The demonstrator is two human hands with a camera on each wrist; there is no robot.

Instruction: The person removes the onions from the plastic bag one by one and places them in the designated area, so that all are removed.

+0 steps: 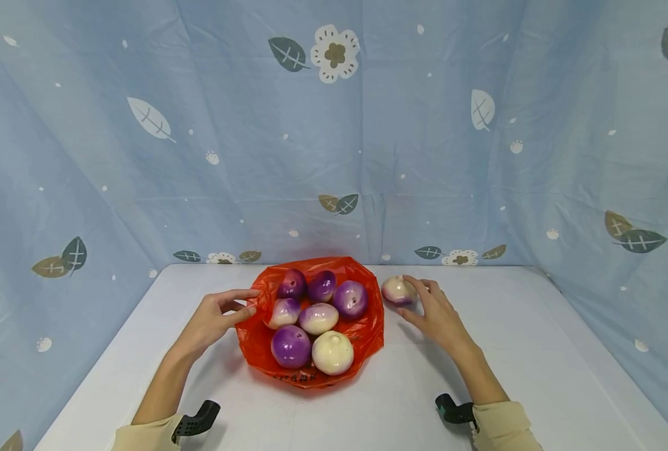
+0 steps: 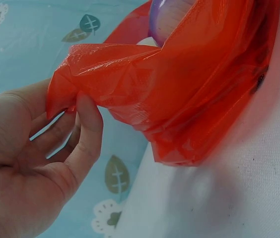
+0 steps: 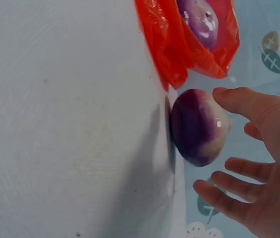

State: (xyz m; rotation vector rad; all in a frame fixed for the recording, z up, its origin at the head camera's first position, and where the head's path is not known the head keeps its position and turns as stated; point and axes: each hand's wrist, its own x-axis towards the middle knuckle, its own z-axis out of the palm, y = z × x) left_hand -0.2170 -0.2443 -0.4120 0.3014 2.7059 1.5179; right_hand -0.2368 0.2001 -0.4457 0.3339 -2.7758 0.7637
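A red plastic bag [image 1: 370, 332] lies spread open on the white table, holding several glossy purple-and-white turnips such as the pale turnip [image 1: 332, 352] at its front. My left hand [image 1: 215, 316] pinches the left edge of the bag between thumb and fingers; the left wrist view shows the pulled-up red film [image 2: 130, 84]. Just right of the bag, one turnip [image 1: 397, 290] sits on the table, purple on one side and whitish at the tip. My right hand [image 1: 436, 313] is beside it with fingers spread, the thumb [image 3: 234, 99] close to its surface; whether they touch I cannot tell.
The white table [image 1: 424, 388] ends at the back against a light blue curtain [image 1: 424, 156] printed with leaves and flowers. Dark printed characters show on the bag's front. Black wrist devices [image 1: 198, 421] sit at both cuffs.
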